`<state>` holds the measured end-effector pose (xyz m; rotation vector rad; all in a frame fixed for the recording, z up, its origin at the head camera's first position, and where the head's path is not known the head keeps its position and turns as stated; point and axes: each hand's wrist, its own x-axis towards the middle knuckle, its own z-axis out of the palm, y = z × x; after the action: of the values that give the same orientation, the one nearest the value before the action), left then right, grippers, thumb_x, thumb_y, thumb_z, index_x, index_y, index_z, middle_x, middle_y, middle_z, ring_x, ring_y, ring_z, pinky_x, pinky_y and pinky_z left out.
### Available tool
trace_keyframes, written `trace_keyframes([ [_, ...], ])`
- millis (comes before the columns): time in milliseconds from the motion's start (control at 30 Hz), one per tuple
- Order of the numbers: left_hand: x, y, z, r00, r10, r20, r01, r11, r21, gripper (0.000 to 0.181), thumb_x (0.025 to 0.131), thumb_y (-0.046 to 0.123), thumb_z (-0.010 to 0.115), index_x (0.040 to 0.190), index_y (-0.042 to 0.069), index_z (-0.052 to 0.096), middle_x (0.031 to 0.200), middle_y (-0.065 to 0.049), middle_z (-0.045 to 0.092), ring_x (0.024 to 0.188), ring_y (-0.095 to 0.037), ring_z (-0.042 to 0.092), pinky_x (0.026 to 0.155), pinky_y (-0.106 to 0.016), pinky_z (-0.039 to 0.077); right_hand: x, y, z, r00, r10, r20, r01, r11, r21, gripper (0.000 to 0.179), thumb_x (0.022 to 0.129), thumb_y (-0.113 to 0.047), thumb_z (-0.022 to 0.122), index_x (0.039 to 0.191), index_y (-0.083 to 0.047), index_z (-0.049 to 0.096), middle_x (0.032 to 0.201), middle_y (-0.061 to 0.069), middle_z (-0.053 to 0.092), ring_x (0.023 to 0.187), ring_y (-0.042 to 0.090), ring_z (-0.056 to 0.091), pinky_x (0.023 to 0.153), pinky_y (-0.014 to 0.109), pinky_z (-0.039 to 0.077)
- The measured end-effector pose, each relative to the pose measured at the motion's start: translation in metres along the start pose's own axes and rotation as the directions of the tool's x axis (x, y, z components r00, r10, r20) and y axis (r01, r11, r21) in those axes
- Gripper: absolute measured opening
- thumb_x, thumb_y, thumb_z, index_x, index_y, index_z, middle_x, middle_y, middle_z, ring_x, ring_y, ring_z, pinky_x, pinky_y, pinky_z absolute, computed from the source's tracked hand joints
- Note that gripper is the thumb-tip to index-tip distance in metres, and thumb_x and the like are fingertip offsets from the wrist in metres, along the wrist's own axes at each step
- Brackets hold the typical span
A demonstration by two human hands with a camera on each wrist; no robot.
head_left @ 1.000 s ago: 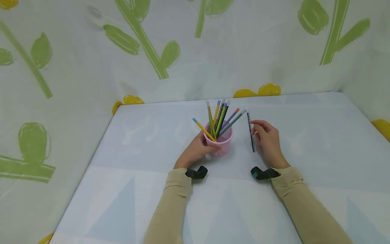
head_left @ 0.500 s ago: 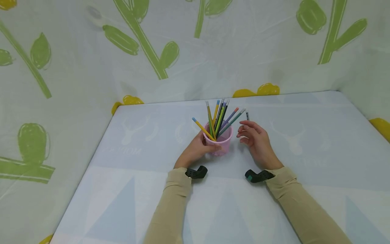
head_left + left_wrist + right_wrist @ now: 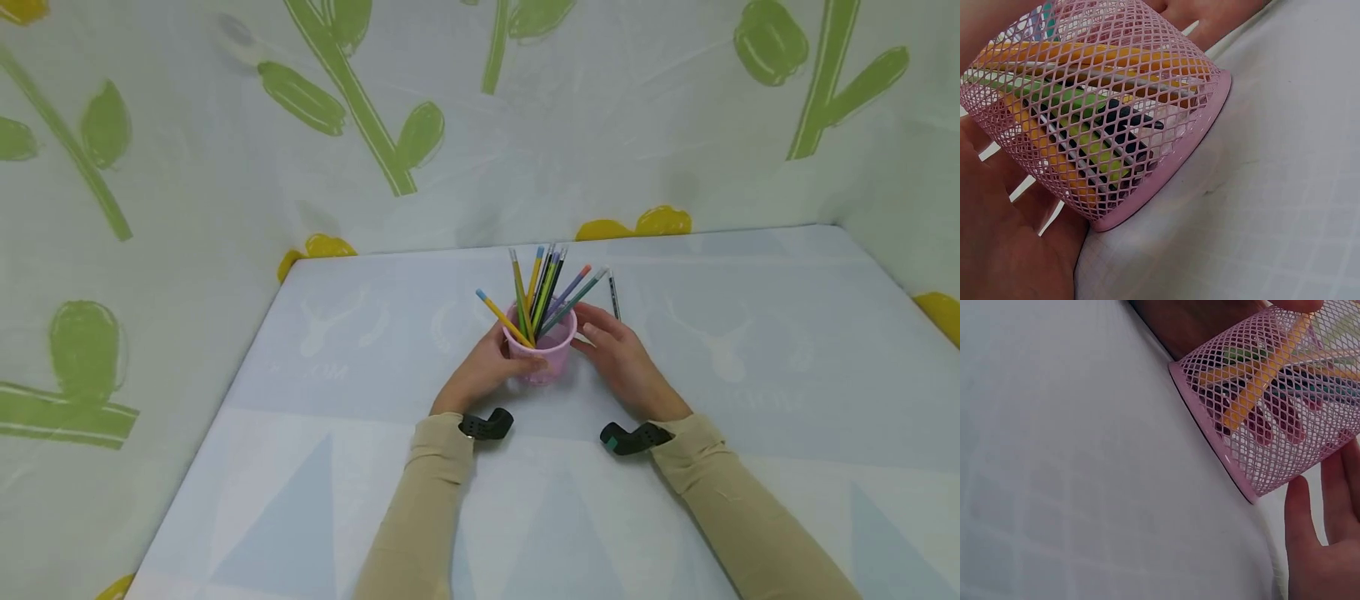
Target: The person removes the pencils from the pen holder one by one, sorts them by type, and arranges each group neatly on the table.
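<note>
A pink mesh pencil cup (image 3: 551,364) stands upright on the table, filled with several coloured pencils (image 3: 545,292) leaning different ways. My left hand (image 3: 483,367) grips the cup's left side, its thumb across the front. At the cup's right side is my right hand (image 3: 618,354), fingers extended and fingertips at the mesh; the right wrist view shows this hand (image 3: 1329,550) touching the wall without wrapping it. A dark pencil (image 3: 614,296) lies just beyond the right hand, which hides its lower part. Through the mesh (image 3: 1116,125) in the left wrist view, pencil ends rest near the base.
A white and pale blue cloth covers the table (image 3: 720,500). Behind it hangs a pale curtain (image 3: 600,125) printed with green plants and yellow shapes. Both wrists wear black bands; the left band (image 3: 487,423) and right band (image 3: 636,437) sit above the cloth.
My right hand has moved left from beside the loose dark pencil to the cup's right side. The pencil stays on the table. My left hand keeps its grip and the cup has not moved.
</note>
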<state>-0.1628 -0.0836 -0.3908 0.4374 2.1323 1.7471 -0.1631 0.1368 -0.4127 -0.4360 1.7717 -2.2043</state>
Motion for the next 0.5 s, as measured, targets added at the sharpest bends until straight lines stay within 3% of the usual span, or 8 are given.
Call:
trace_keyframes([
  [167,0.001,0.000,0.000,1.000,0.003,0.010,-0.003,1.000,-0.007,0.085,0.073,0.022,0.073,0.139,0.036,0.021,0.128,0.006,0.044,0.115,-0.014,0.042,0.098,-0.034,0.032,0.000,0.003,0.001,0.998,0.058,0.032,-0.052,0.986,-0.161,0.051,0.092,-0.033,0.047,0.139,-0.028,0.027,0.142,-0.009,0.026,0.130,0.013,0.023,0.105,0.043,0.018],
  [367,0.000,-0.001,0.000,1.000,0.010,0.026,-0.010,1.000,-0.011,0.082,0.073,0.025,0.074,0.136,0.038,0.024,0.130,0.007,0.042,0.118,-0.013,0.040,0.099,-0.036,0.031,0.001,0.003,0.009,0.996,0.073,0.055,-0.065,0.990,-0.124,0.057,0.090,-0.021,0.053,0.139,-0.033,0.025,0.142,-0.012,0.023,0.131,0.009,0.018,0.105,0.043,0.016],
  [500,0.000,0.000,0.001,0.999,0.018,0.041,-0.018,1.000,0.000,0.083,0.074,0.025,0.073,0.137,0.039,0.021,0.132,0.007,0.040,0.119,-0.013,0.038,0.099,-0.037,0.031,-0.002,-0.003,0.016,0.996,0.064,0.062,-0.054,0.986,-0.159,0.063,0.087,-0.022,0.058,0.139,-0.033,0.024,0.141,-0.012,0.025,0.130,0.012,0.021,0.105,0.044,0.018],
])
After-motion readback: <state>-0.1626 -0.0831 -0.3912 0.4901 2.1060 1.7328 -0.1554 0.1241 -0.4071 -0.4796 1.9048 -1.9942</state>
